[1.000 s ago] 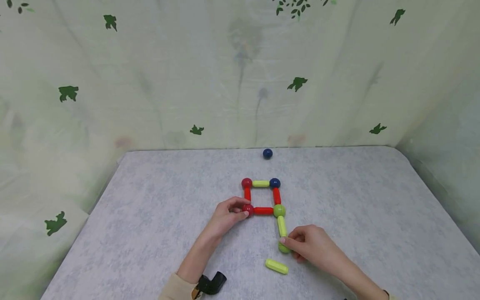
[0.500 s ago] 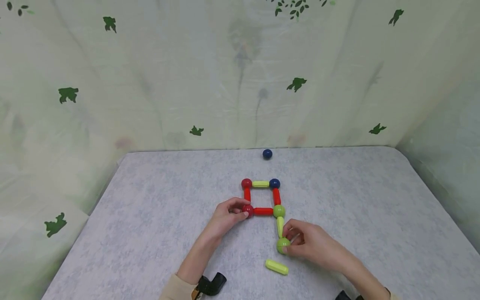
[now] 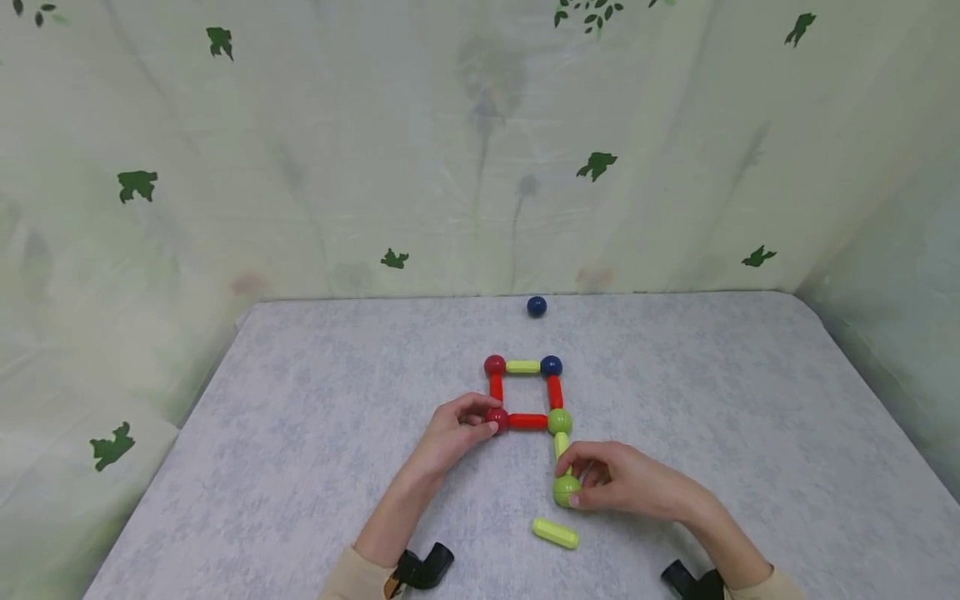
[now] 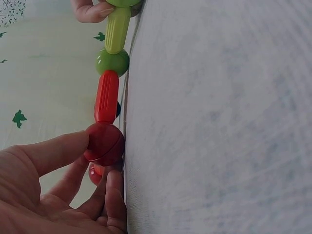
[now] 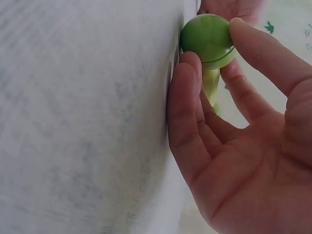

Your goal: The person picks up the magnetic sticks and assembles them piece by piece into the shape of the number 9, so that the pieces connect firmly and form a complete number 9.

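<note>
A flat square of balls and rods lies on the table. My left hand [image 3: 457, 429] pinches the red ball [image 3: 498, 420] at its near left corner; the left wrist view shows thumb and fingers around that red ball [image 4: 105, 144]. From the green corner ball [image 3: 559, 422] a lime rod [image 3: 561, 443] extends toward me, ending in another green ball [image 3: 566, 492]. My right hand [image 3: 630, 481] holds this end ball, and its index finger lies over part of the rod. In the right wrist view, thumb and fingertips touch the green ball [image 5: 207, 40].
The square's far side has a red ball [image 3: 495, 365], a lime rod [image 3: 522, 367] and a blue ball [image 3: 551, 367]. A loose lime rod [image 3: 555, 533] lies nearest me. One loose blue ball [image 3: 536, 307] sits by the table's far edge, before a patterned curtain [image 3: 480, 167].
My right hand has shifted its fingers up along the lime rod, with the thumb now at the right side of the end ball. My left hand stays on its red ball.
</note>
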`<state>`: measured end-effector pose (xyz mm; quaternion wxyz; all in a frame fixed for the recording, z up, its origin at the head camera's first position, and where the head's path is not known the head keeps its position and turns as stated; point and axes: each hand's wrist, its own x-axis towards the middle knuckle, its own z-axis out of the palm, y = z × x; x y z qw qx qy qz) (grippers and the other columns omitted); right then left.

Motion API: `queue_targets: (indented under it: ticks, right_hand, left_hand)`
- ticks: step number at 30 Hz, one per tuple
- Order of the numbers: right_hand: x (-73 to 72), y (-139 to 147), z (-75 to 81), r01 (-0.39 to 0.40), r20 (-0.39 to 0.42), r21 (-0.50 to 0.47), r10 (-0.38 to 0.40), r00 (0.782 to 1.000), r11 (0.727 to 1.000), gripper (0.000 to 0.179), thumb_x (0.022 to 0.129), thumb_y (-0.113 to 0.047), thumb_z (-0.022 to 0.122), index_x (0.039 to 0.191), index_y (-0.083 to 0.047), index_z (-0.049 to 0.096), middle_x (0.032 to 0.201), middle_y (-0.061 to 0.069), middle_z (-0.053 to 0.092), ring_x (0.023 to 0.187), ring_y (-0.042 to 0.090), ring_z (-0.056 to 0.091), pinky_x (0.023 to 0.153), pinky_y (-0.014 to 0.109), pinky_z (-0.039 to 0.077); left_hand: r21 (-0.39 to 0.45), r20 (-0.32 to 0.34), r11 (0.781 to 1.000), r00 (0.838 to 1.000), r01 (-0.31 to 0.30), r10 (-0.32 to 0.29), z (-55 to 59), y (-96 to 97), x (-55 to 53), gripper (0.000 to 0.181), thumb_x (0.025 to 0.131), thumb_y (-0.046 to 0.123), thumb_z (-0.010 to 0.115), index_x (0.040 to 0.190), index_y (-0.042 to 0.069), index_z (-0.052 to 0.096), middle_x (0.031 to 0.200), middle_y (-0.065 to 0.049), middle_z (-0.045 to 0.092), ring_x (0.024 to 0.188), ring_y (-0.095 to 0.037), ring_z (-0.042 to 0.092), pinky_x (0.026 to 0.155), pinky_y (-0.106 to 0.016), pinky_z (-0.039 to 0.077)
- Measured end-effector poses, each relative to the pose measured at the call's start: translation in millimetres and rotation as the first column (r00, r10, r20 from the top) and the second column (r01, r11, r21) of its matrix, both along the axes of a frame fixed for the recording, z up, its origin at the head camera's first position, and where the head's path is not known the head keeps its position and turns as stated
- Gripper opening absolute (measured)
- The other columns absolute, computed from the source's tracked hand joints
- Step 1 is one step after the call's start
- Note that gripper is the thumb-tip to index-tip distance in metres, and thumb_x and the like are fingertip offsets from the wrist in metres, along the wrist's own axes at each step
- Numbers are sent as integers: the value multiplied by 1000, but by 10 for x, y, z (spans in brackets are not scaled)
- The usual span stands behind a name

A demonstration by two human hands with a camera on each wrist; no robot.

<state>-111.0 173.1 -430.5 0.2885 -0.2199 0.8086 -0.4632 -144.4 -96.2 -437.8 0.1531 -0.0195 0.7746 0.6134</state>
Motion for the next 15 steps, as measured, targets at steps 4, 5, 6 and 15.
queue_targets:
  ticks: [4, 5, 6, 15]
  right_hand:
    - [5, 31, -1, -24, -2, -20, 24, 1000, 1000, 23, 91, -23, 72, 112, -19, 64, 94, 1, 62, 83, 18, 60, 71, 28, 49]
    - [7, 34, 1, -28, 3, -25, 28, 1000, 999, 22, 91, -23, 71, 112, -19, 64, 93, 1, 62, 83, 19, 59, 71, 28, 49]
    - [8, 35, 2, -30, 10, -26, 30, 999, 999, 22, 92, -23, 71, 112, -19, 64, 93, 1, 62, 83, 19, 59, 70, 28, 49]
    - [-24, 47, -20, -42, 51, -23, 43, 998, 999, 24, 92, -23, 71, 115, -19, 63, 97, 2, 62, 86, 20, 59, 73, 28, 48]
  left_hand:
    - [-3, -3, 1000, 1000, 14, -14, 22, -4, -5, 29, 91, 8, 67, 120, 9, 67, 112, -8, 61, 95, -24, 52, 80, -34, 47]
    - [-2, 1, 1000, 1000, 13, -13, 36, -10, -3, 29, 91, 8, 66, 120, 9, 67, 113, -8, 61, 95, -24, 53, 81, -34, 47]
    - [-3, 4, 1000, 1000, 14, -14, 52, -20, 3, 29, 91, 8, 66, 120, 9, 67, 115, -8, 60, 96, -24, 53, 81, -35, 48]
    - [-57, -84, 997, 995, 50, -54, 294, -23, 93, 21, 92, 10, 66, 113, 8, 68, 110, -9, 61, 91, -24, 55, 76, -37, 48]
